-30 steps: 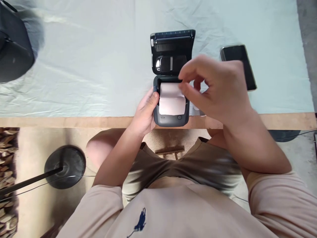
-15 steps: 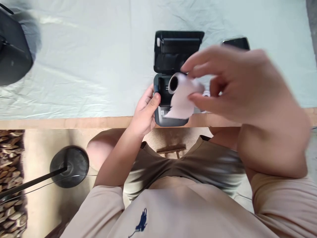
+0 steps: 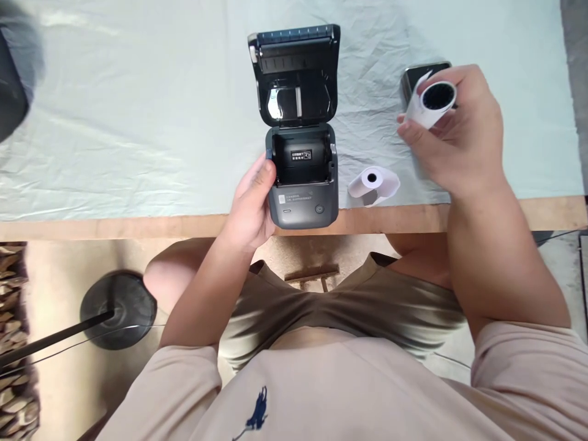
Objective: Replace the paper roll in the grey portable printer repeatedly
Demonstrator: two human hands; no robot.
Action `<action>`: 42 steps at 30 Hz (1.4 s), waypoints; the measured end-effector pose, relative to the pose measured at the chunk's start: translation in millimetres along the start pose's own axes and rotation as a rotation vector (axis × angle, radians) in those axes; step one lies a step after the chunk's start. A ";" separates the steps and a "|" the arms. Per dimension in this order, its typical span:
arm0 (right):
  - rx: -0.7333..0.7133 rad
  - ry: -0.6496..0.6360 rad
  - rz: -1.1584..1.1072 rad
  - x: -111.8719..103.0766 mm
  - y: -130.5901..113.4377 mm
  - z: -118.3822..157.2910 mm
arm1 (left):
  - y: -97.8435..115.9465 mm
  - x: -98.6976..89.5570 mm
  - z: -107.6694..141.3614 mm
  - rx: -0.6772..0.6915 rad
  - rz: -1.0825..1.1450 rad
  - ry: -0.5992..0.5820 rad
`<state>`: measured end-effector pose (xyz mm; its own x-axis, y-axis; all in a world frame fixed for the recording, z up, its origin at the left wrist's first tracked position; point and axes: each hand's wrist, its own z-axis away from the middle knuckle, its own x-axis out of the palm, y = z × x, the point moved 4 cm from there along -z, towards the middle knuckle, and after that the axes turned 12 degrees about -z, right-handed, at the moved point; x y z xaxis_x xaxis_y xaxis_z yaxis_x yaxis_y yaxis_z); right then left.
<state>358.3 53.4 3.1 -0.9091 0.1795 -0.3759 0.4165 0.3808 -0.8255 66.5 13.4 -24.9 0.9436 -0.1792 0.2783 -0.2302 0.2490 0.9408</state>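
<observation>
Left hand (image 3: 250,208): fingers gripping printer (image 3: 301,205)
Lid (image 3: 298,61): raised
Right hand (image 3: 468,138): fingers gripping large roll (image 3: 420,113) near phone (image 3: 413,76)
Small roll (image 3: 371,179): on bench (image 3: 138,228), between printer and right hand

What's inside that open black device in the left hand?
The device has a dark hollow with a small printed label in it. The paper roll in the right hand is outside it. Whatever lies beneath the device's surfaces is covered, so I can't tell.

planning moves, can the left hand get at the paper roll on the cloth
Probably not easily: the left hand holds the open printer, which also lies between it and the paper roll.
</observation>
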 end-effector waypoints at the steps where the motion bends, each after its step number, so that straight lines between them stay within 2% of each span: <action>1: -0.034 0.007 0.042 -1.5 1.4 2.4 | -0.1 0.4 -0.3 0.002 -0.009 0.006; 3: -0.018 -0.006 0.145 -2.6 7.3 5.2 | 0.4 1.5 -1.0 0.020 -0.025 0.011; 6: 0.098 -0.134 0.339 -0.1 9.7 8.1 | 1.1 2.9 -1.8 0.048 -0.034 0.023; 8: 0.025 -0.094 0.332 -1.7 -9.2 11.4 | 1.3 2.5 -2.0 0.058 -0.031 0.048; 10: -0.133 0.045 0.286 -4.9 -40.8 18.9 | 1.0 1.6 -2.1 0.059 -0.036 0.059; 11: -0.158 0.076 0.282 -4.2 -54.6 24.0 | 0.9 1.2 -2.2 0.061 -0.042 0.054; 12: -0.183 0.074 0.293 -1.2 -66.4 29.8 | 0.9 1.1 -2.3 0.067 -0.049 0.038; 14: -0.162 -0.092 0.382 13.0 -76.4 41.8 | 0.9 1.2 -2.5 0.078 -0.066 -0.002; 17: -0.153 -0.286 0.498 33.0 -65.7 58.5 | 0.1 0.7 -2.7 0.073 -0.077 -0.015; 21: -0.157 -0.307 0.420 44.0 -43.6 66.9 | -1.0 0.2 -3.1 0.087 -0.077 -0.007; 27: -0.237 -0.241 0.227 44.1 -46.1 60.8 | -4.1 -2.1 -5.4 0.117 -0.091 -0.061; 32: -0.176 -0.106 -0.182 31.9 -40.9 39.3 | -4.6 -2.8 -8.8 0.180 -0.133 -0.055; 34: -0.228 -0.041 -0.233 32.2 -47.5 31.4 | -5.4 -2.5 -10.5 0.196 -0.145 -0.056; 37: -0.380 0.036 -0.191 42.7 -71.1 25.7 | -7.4 -2.1 -13.5 0.220 -0.119 -0.088; 39: -0.442 -0.046 -0.095 57.7 -87.8 24.3 | -8.8 -1.5 -14.9 0.228 -0.079 -0.130; 42: -0.417 -0.203 0.222 78.9 -98.5 22.5 | -9.5 -0.2 -14.3 0.214 -0.070 -0.158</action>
<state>245.4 9.7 45.2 -0.7637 0.1328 -0.6317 0.5286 0.6904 -0.4938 71.9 24.7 -36.6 0.9138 -0.3398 0.2225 -0.2269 0.0272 0.9735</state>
